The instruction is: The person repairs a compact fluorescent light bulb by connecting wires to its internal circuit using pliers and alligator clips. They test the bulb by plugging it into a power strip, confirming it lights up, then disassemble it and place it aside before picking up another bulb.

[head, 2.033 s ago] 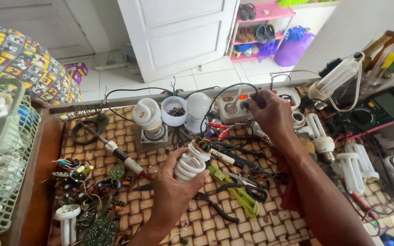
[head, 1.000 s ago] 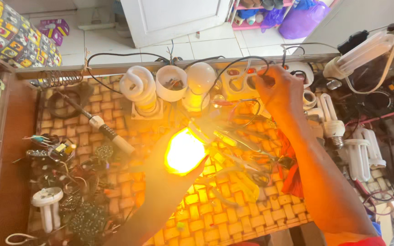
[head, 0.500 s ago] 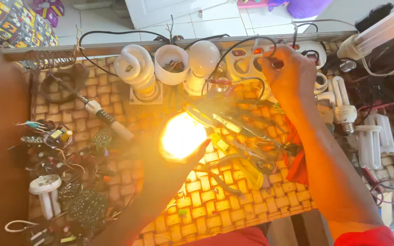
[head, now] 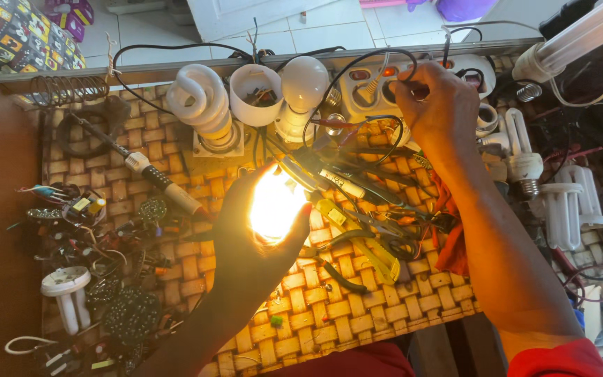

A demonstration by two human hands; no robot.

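1. A glowing lamp (head: 276,204) sits in the left hand (head: 249,241), fingers (head: 294,241) curled round it, over the middle of the woven tabletop (head: 315,307).
2. Its long axis appears to run away from the person, toward the wires beyond.
3. The right hand (head: 435,112) is farther off, fingers pinched on a black wire (head: 357,66) at the white socket strip (head: 368,87).
4. Behind the lamp stand a spiral bulb (head: 200,101), an empty white lamp housing (head: 256,94) and a round bulb (head: 303,84).
5. A soldering iron (head: 151,174) lies to the left.

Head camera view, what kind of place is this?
Probably a home lamp repair bench: a lit bulb in the left hand, spare spiral lamps, loose circuit boards and a soldering iron on a woven mat.
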